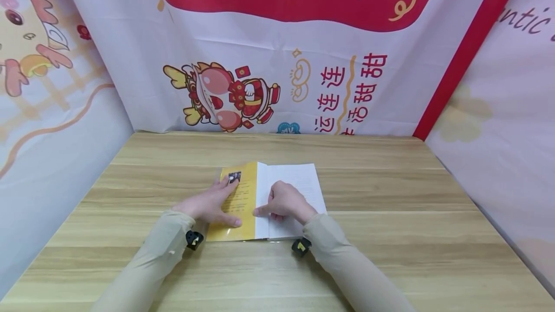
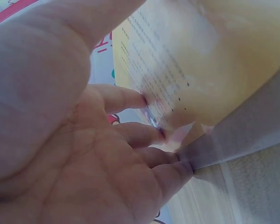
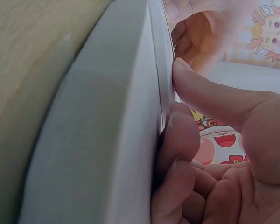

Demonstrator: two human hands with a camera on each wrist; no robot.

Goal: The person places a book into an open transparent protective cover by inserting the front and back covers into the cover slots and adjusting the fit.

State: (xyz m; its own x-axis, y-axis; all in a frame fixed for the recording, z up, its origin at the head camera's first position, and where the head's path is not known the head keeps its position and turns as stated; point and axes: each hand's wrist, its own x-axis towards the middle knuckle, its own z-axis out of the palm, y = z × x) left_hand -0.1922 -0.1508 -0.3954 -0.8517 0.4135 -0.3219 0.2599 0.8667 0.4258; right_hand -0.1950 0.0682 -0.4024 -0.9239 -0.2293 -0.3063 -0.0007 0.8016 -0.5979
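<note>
We see the book lying open on the bench, between our two forearms, its yellow flap to the left and a white page to the right. A small photo and lines of print show on the flap.

Our left hand lies over the flap with its fingers spread and fairly straight, touching the sheet and gripping nothing. In the left wrist view, a greyish, see-through strip runs along the flap's edge, close to the fingertips.

Our right hand rests on the page, fingers bent under and thumb stretched left to the border between yellow and white. We cannot tell whether a sheet is caught between that thumb and the forefinger or the thumb merely presses.

We judge the step in hand to be holding the book open and working along the fold beside the flap. The next move, as we read it, calls for our left hand to hold the flap down while our right thumb follows the fold, gently enough not to crease the paper.
</note>
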